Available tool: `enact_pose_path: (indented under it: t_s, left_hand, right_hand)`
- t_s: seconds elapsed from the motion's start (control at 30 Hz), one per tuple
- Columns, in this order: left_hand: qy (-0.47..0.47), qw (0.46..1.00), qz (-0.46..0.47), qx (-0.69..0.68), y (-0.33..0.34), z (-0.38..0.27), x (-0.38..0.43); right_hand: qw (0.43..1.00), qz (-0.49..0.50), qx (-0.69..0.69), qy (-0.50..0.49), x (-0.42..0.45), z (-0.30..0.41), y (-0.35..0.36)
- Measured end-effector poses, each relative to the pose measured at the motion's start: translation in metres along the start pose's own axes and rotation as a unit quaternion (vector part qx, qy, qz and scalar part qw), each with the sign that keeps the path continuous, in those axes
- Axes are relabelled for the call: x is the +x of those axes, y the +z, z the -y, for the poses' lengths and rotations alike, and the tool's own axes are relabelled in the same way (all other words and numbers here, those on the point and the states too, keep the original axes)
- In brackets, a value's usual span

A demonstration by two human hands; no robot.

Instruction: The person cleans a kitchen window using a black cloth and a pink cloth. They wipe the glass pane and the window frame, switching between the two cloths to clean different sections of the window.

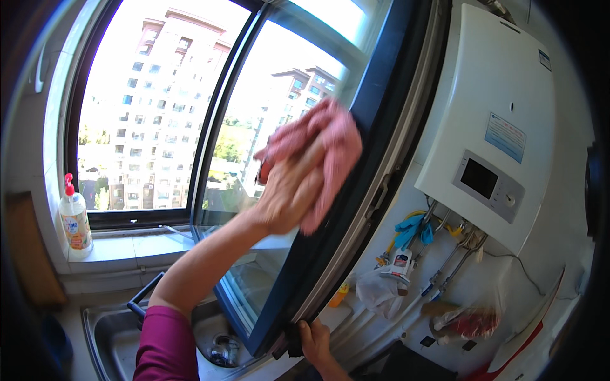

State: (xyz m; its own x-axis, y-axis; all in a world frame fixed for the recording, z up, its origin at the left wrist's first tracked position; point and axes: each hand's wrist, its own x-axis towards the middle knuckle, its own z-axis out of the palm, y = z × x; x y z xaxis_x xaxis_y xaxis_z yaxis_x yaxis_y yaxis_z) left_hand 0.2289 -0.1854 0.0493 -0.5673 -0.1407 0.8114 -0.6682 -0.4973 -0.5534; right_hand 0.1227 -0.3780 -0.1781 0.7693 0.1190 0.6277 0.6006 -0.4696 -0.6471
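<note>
An opened casement window sash point(298, 281) with a dark frame slants across the view before me. My left hand point(290, 193) presses a pink cloth point(340, 138) on the inner side of its glass, beside the dark frame; hand and cloth are blurred. Something small and red shows at the cloth's left edge, too blurred to name. Down at the sash's lower corner, my right hand point(315, 340) grips the frame's edge, next to a black piece point(294, 339) whose kind I cannot make out. A window handle point(381, 193) sits along the sash's edge.
A spray bottle point(75, 221) with a red head stands on the tiled sill point(128, 248). Below the sash is a steel sink point(112, 340) with a faucet point(143, 300). At right hangs a white water heater point(495, 109), with pipes, blue gloves point(411, 231) and plastic bags point(379, 290) beneath.
</note>
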Motion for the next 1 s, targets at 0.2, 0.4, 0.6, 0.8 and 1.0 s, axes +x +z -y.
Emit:
enact_pose_path:
  t_s: [0.2,0.4,0.6,0.8,1.0]
  left_hand:
    - [-0.010,0.994,-0.033,0.099,0.040,0.122,0.129]
    - [-0.115,0.986,0.022,0.118,0.036,0.110,0.159]
    - [-0.202,0.975,0.095,0.011,0.006,0.021,0.023]
    - [-0.140,0.975,0.167,-0.038,-0.030,-0.017,-0.040]
    - [0.066,0.996,-0.024,0.062,0.033,0.105,0.067]
  right_hand:
    - [1.000,-0.012,0.000,-0.018,0.000,0.005,0.005]
    - [1.000,0.001,0.019,-0.003,0.000,-0.008,0.002]
    - [0.998,-0.027,-0.001,-0.060,0.001,-0.023,-0.002]
    - [0.998,-0.029,0.010,-0.063,-0.001,-0.026,0.001]
    - [0.999,-0.023,-0.021,-0.022,-0.004,-0.014,-0.002]
